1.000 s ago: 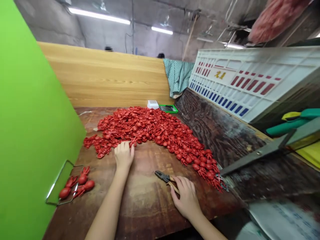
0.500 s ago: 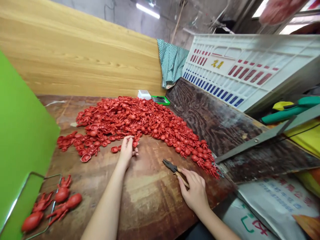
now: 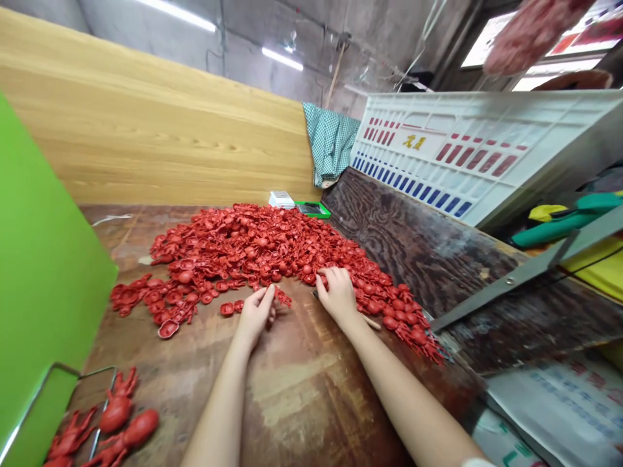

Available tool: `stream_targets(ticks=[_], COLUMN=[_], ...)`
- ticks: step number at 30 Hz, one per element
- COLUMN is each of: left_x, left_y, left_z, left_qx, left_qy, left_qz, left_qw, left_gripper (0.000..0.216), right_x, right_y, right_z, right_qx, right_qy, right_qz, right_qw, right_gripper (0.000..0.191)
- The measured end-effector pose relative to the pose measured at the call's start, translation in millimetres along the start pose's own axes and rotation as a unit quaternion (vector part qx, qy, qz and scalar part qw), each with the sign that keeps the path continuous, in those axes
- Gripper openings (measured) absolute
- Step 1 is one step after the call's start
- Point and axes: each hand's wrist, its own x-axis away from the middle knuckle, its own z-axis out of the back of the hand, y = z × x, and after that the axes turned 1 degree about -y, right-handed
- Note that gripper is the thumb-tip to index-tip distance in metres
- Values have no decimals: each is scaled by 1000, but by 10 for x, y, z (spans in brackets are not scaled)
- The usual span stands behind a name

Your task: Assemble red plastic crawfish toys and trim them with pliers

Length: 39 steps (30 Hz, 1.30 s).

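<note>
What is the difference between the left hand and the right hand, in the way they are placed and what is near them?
The left hand has a red piece at its fingertips, while the right hand is at the edge of the red pile. Pliers, mostly hidden, show by the right hand, none by the left hand. Both hands are bare.

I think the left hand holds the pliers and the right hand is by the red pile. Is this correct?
Not the pliers: in the head view, the left hand holds a small red piece. The right hand is indeed by the red pile.
</note>
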Motion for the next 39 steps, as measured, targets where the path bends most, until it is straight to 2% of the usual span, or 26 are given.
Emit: stream_targets(ticks=[2, 4, 8, 14, 19, 22, 24, 25, 26, 27, 28, 29, 31, 32, 33, 34, 35, 39], left_x=[-4, -1, 19, 11, 35, 57, 65, 65, 62, 58, 50, 42, 22, 13, 5, -2, -7, -4], left_y=[-7, -6, -1, -33, -53, -40, -34, -36, -41, -50, -62, -75, -101, -110, -116, -118, -116, -78], left_z=[17, 35, 47, 39, 23, -3, -8, -4, 5, 18, 32, 46, 66, 70, 70, 69, 66, 60], left_qx=[6, 12, 12, -6, 6, 12, 11, 10, 7, 4, 0, -4, -11, -12, -12, -9, -4, 20], left_qy=[6, 7, 10, 35, 34, 28, 34, 41, 50, 61, 75, 89, 110, 115, 115, 112, 107, 91], left_qz=[-5, -5, -5, -24, 10, 20, 6, -6, -20, -34, -49, -61, -77, -80, -77, -71, -63, -44], left_qw=[1000, 1000, 1000, 999, 999, 999, 999, 999, 999, 998, 996, 994, 991, 990, 990, 991, 992, 995], left_gripper=[65, 67, 70, 76, 82, 82, 83, 83, 81, 77, 71, 66, 58, 57, 58, 60, 63, 65], right_x=[-264, -392, -360, -311, -296, -312, -338, -348, -352, -346, -330, -304, -232, -192, -156, -126, -104, -86], right_y=[-63, -91, -63, -110, -48, 8, -44, -106, -193, -299, -416, -537, -752, -832, -887, -916, -923, -827], right_z=[-202, -366, -528, -605, -653, -575, -489, -449, -417, -397, -389, -392, -420, -438, -454, -467, -477, -508], right_qx=[-10, -16, -12, -28, -25, -52, -139, -218, -320, -439, -558, -660, -784, -811, -823, -825, -822, -798], right_qy=[23, 51, 97, 75, 42, 72, 91, 87, 73, 48, 13, -26, -104, -138, -167, -188, -201, -211], right_qz=[-2, -19, -67, -46, -55, -63, -50, -50, -64, -90, -128, -171, -243, -265, -280, -291, -299, -296], right_qw=[1000, 998, 993, 996, 997, 994, 985, 971, 942, 893, 820, 731, 562, 503, 465, 447, 442, 481], right_gripper=[25, 27, 31, 26, 26, 23, 24, 24, 24, 25, 26, 26, 24, 23, 24, 26, 30, 47])
